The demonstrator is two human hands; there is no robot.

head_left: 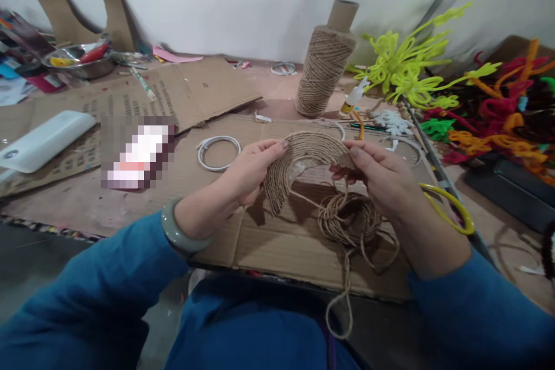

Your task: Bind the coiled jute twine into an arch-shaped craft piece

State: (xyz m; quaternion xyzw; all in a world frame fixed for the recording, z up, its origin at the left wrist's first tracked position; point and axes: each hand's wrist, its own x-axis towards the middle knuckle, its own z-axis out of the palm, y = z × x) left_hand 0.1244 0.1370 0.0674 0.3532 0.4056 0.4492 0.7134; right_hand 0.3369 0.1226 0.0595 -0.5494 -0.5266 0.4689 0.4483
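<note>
Between my two hands is a curved, arch-shaped piece covered in rows of jute twine (pixel 310 147), lifted above the cardboard sheet. My left hand (pixel 255 170) pinches its upper left part, thumb on top. At its right end my right hand (pixel 379 173) grips it between thumb and fingers; a strand of twine runs down from there. Below lies a loose coil of jute twine (pixel 349 219) on the cardboard (pixel 260 248), and one loop hangs over the table's front edge. The undersides of the fingers are partly hidden.
A tall spool of jute twine (pixel 325 69) stands at the back beside a small glue bottle (pixel 353 97). White rings (pixel 219 153), a yellow ring (pixel 466 222) and a blurred-out rectangle (pixel 139 156) lie around. Yellow pipe-cleaner flowers (pixel 403 63) are at right, a metal bowl (pixel 91 69) at left.
</note>
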